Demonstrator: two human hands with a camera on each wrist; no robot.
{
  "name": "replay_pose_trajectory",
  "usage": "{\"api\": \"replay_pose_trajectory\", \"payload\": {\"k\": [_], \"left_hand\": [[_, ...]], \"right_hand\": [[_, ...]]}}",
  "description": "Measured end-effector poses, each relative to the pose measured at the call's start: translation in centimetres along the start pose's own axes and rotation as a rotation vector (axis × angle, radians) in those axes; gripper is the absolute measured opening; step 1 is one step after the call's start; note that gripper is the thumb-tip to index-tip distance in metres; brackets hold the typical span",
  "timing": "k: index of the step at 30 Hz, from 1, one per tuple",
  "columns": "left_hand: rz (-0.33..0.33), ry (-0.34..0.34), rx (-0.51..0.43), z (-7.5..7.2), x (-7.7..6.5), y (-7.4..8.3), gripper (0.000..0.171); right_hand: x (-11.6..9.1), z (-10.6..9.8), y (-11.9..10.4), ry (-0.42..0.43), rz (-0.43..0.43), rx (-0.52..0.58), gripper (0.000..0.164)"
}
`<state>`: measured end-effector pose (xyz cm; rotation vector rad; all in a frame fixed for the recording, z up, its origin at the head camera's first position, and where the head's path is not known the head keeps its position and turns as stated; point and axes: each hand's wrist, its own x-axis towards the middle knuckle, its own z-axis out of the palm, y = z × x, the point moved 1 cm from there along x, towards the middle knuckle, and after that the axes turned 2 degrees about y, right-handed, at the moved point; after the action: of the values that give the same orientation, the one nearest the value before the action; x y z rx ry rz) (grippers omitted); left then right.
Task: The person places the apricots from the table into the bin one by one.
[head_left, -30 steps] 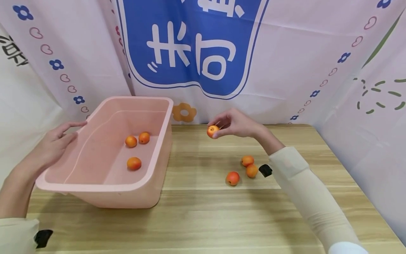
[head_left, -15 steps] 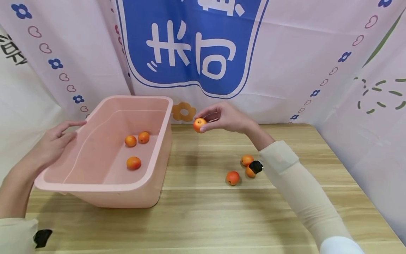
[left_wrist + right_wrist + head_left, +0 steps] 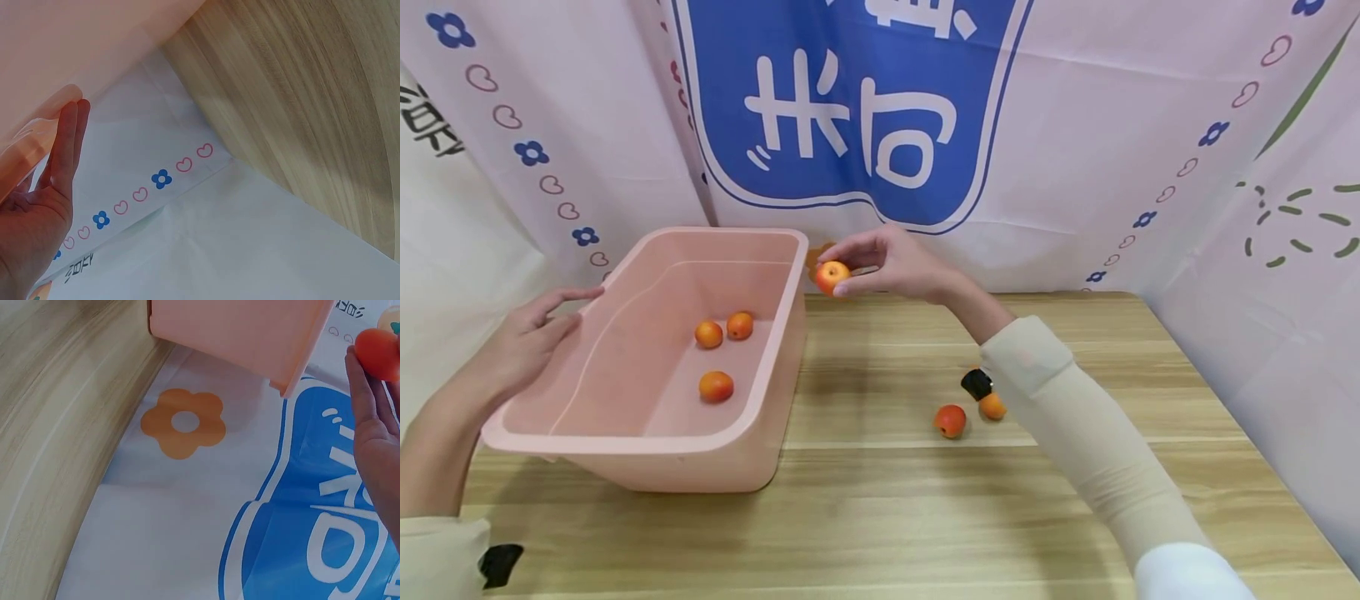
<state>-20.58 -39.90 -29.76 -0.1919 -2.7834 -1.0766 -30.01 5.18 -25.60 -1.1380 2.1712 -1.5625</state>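
My right hand (image 3: 891,262) pinches a small round orange-red fruit (image 3: 832,278) between thumb and fingertips, in the air just right of the bin's far right rim. In the right wrist view the same fruit (image 3: 377,354) sits at the fingertips. My left hand (image 3: 531,337) holds the left rim of a pink plastic bin (image 3: 760,433), thumb over the inner side. The left wrist view shows the left hand's fingers (image 3: 65,144) lying straight along the bin's outside. Three similar fruits, one of them nearest the front (image 3: 717,387), lie on the bin's floor.
On the wooden table (image 3: 880,517), a red-orange fruit (image 3: 951,421) and an orange one (image 3: 992,407) lie below my right forearm. A black strap end (image 3: 977,384) hangs from the right sleeve, covering most of another fruit. A printed cloth (image 3: 1060,167) hangs behind the table.
My right hand has carried the fruit leftward and slightly up toward the bin. The right sleeve and strap now cover part of the fruits on the table. The left hand stays put.
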Motion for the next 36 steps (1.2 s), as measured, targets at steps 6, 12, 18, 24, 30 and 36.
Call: {"api": "replay_pose_trajectory", "payload": {"k": [6, 12, 18, 24, 30, 36], "left_hand": [[-0.015, -0.018, 0.009, -0.2, 0.0, 0.3, 0.04], [-0.015, -0.016, 0.027, -0.2, 0.0, 0.3, 0.041], [0.019, 0.003, 0.042, -0.1, 0.1, 0.0, 0.041], [0.006, -0.017, 0.044, -0.1, 0.2, 0.1, 0.041], [0.022, -0.002, 0.027, 0.1, 0.1, 0.3, 0.042], [0.094, 0.047, -0.03, 0.4, -0.1, 0.7, 0.054]], "right_hand": [[1.8, 1.1, -0.4, 0.025, -0.033, 0.017, 0.039], [3.8, 2.6, -1.3, 0.011, -0.049, 0.056, 0.04], [5.7, 4.5, -1.7, -0.01, -0.071, 0.064, 0.042], [6.9, 6.2, -1.4, -0.027, -0.071, 0.059, 0.044], [8.3, 7.4, -1.6, -0.047, 0.015, 0.022, 0.044], [9.8, 8.6, -1.8, -0.087, 0.076, -0.029, 0.044]]}}
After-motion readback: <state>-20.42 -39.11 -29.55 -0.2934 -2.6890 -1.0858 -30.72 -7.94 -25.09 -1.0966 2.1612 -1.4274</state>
